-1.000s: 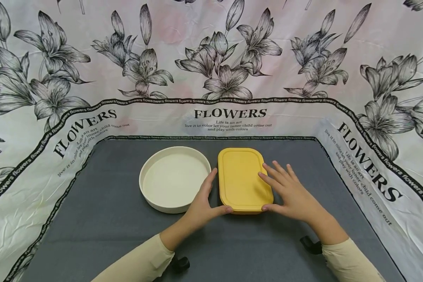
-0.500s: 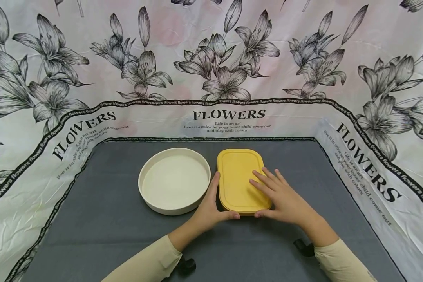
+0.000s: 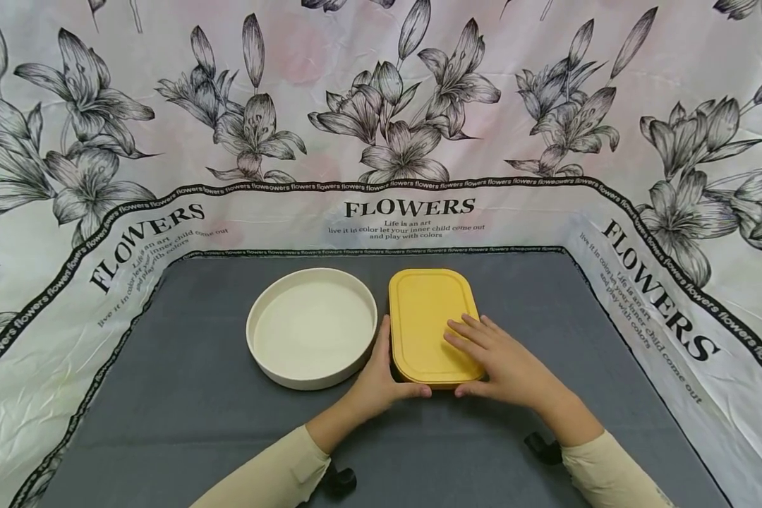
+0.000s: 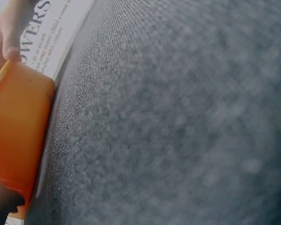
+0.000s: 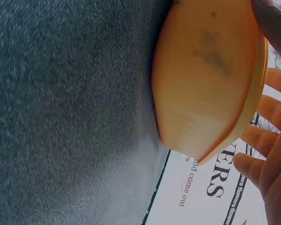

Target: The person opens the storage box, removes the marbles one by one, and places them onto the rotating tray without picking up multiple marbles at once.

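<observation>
A yellow rectangular lidded box (image 3: pixel 428 317) sits on the grey cloth, its lid on. My left hand (image 3: pixel 377 377) lies at its near left corner, fingers straight along the left side, thumb stretched across the near edge. At the near right is my right hand (image 3: pixel 508 363), its spread fingers reaching over the lid's right part and its thumb at the near edge. In the right wrist view the thumb overlaps the lid rim and the other fingers fan out beside the box (image 5: pixel 201 79). The left wrist view shows the box side (image 4: pixel 18 117) with dark left-hand fingers (image 4: pixel 2 201) below.
Just left of the box stands a round cream shallow dish (image 3: pixel 314 328), close beside the left fingers. A white cloth (image 3: pixel 413 141) printed with flowers and lettering rises behind. Black wrist straps (image 3: pixel 542 448) hang under both forearms.
Both hands have come closer around the box: the left has shifted right along its near edge, and the right has moved left over the lid. The box stays in place.
</observation>
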The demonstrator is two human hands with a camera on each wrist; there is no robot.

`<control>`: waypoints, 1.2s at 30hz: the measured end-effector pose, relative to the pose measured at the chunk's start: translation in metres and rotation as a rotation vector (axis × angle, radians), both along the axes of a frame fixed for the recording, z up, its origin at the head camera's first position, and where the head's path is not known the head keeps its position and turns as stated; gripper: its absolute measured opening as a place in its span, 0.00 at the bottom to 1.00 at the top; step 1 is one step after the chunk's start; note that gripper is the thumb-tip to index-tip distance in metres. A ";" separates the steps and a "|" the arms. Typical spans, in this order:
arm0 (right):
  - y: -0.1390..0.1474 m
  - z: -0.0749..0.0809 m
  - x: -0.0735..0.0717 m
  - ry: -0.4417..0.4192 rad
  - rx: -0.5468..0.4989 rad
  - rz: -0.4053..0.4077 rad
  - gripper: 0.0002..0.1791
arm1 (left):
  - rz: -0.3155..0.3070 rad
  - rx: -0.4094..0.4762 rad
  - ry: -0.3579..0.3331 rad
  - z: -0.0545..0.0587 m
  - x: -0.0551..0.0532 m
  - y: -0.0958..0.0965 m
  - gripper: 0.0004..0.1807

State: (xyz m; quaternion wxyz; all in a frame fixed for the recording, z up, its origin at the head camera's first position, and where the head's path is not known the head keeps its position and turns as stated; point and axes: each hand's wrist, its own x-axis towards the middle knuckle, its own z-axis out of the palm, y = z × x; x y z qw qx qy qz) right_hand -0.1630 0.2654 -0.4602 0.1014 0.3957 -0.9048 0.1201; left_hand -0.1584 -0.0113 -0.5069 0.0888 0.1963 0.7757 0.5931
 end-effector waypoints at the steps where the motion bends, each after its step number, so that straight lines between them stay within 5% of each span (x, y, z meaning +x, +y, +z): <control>1: -0.001 -0.001 0.001 0.004 0.009 0.005 0.52 | -0.006 -0.009 -0.013 -0.001 0.002 0.000 0.80; 10: -0.006 -0.010 0.009 0.072 0.055 0.028 0.39 | -0.010 -0.049 -0.052 -0.010 0.005 -0.001 0.80; 17: -0.006 -0.009 0.008 0.118 0.090 0.034 0.37 | -0.030 0.081 -0.083 -0.013 0.000 0.000 0.75; 23: -0.006 -0.006 0.007 0.153 0.113 0.056 0.35 | 0.012 0.176 -0.137 -0.014 -0.001 0.004 0.72; 36: -0.009 0.001 0.011 0.223 0.158 0.076 0.32 | 0.035 0.207 -0.119 -0.015 -0.003 0.005 0.65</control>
